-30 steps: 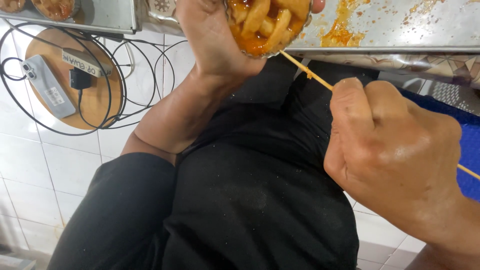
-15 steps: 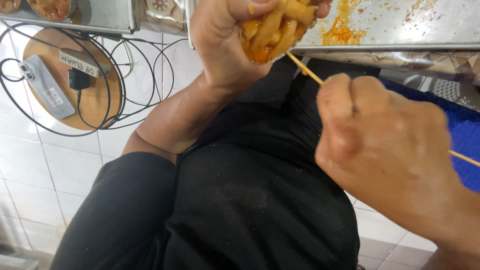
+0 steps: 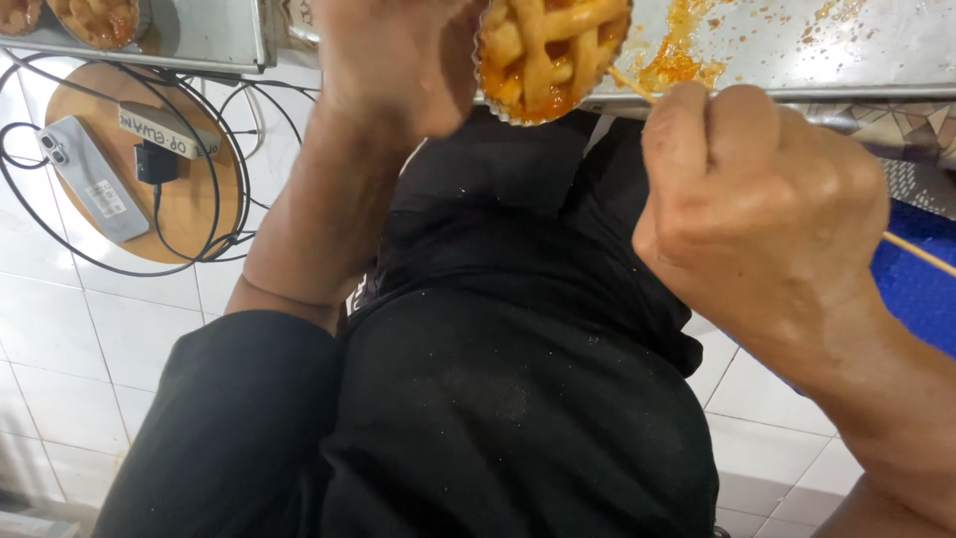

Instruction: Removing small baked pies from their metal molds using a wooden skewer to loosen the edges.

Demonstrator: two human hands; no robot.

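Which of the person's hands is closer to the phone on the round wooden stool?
Left. The left hand holds the tart nearer the phone; the right hand is farther away.

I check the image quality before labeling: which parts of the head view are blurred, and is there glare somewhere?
Head view: the left hand is smeared by motion blur; the lattice tart it holds is sharper; the right hand, large and close, shows soft shine on the skin; the steel table reflects light mildly; the black clothing stays dark, with few details.

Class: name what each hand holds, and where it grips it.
Left hand: tart, by its side. Right hand: skewer, around its middle.
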